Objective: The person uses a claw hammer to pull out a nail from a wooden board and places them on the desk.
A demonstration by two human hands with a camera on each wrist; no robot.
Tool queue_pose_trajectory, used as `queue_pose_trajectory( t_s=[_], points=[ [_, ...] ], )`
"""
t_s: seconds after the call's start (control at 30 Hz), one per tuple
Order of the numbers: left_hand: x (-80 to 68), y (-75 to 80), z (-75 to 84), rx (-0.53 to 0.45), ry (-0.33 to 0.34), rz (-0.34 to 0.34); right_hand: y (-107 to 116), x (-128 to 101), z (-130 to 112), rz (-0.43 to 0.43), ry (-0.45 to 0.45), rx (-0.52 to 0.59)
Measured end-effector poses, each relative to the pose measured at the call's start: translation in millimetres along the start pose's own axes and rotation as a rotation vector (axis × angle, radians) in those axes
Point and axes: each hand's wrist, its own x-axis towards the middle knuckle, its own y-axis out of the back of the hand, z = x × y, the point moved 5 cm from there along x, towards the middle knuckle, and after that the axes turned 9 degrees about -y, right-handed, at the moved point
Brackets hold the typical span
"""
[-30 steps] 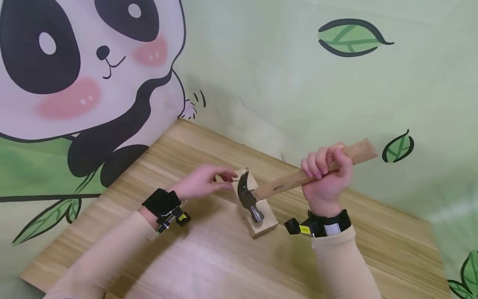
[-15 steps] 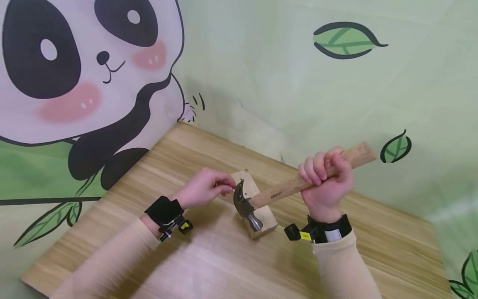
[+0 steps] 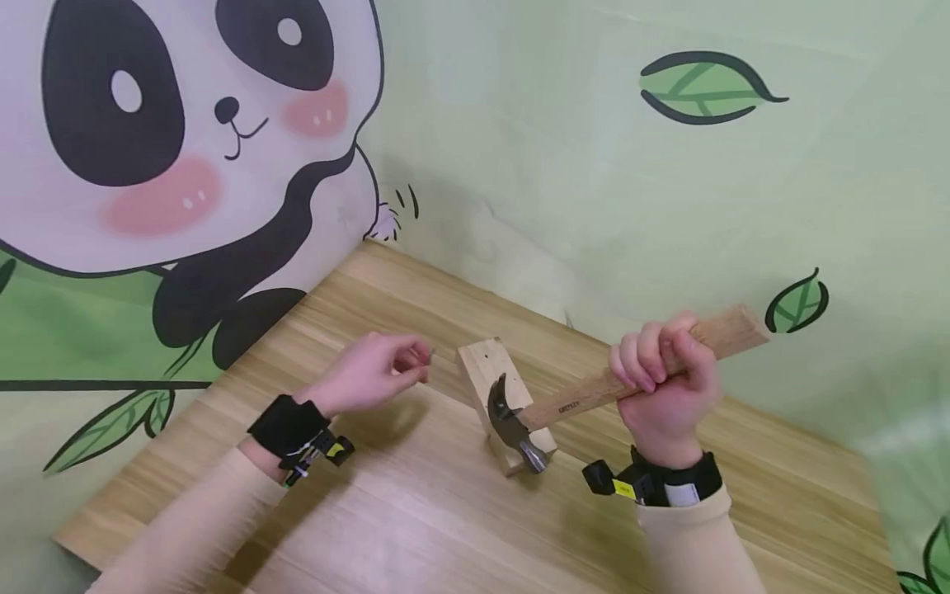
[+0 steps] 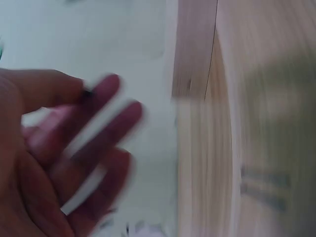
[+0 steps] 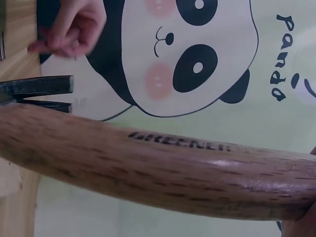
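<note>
Meanwhile, the right hand [image 3: 668, 388] is gripping a claw hammer [image 3: 594, 394] by its wooden handle, fingers wrapped tight, the steel head resting on the small wooden block [image 3: 499, 388] on the table [image 3: 416, 528]. Beside the block, the left hand [image 3: 371, 373] is pinching a thin nail [image 3: 429, 355] between thumb and fingertips.

2 beige long sleeves [image 3: 690, 544], black wrist straps [image 3: 285, 425], small black cameras with yellow labels [image 3: 612, 483]
</note>
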Motion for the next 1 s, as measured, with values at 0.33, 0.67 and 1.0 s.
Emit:
queue_pose_trajectory(
  t_s=[0.33, 0.67, 1.0],
  points=[
    [-64.7, 53.8, -58.9, 0.088, 0.314, 0.04, -4, -14, -33, -0.041, 0.048, 0.044],
    [-67.8, 25.3, -76.9, 0.166, 0.349, 0.046, -4, -29, -46, -0.013, 0.013, -0.004],
    [-58.4, 11.2, -76.8, 0.159, 0.408, 0.063, -14, -40, -57, -0.065, 0.015, -0.021]
  ],
)
